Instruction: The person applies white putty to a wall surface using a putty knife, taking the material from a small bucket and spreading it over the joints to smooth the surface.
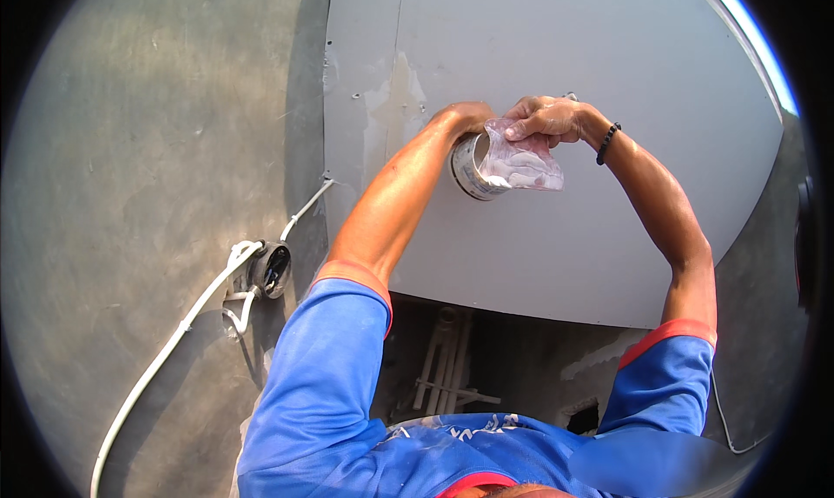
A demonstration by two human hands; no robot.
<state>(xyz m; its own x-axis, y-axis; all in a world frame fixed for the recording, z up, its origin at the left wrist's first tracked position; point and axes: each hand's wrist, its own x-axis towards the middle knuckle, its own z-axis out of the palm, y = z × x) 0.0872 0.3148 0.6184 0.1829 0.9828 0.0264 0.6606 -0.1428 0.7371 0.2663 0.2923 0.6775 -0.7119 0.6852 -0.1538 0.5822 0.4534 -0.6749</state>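
Both my arms are raised against the pale grey panel [660, 81]. My left hand [469, 114] is closed on a small cylindrical can [469, 172] with a patterned outside, its fingers mostly hidden behind it. My right hand [547, 120] is closed on a flexible, pinkish translucent sheet-like piece [526, 164] smeared with white paste, with the thumb on its upper part. The piece lies over the can's opening, covering part of it. A small object pokes out above my right fingers, too small to make out. Screw heads and a pale filler patch [391, 94] show on the panel.
A mottled grey wall [139, 151] fills the left side. On it are white conduit [148, 381] and a round dark junction box [274, 270]. Below the panel's edge, pipes or slats [439, 368] show in a shadowed area. A thin white line [730, 441] runs at lower right.
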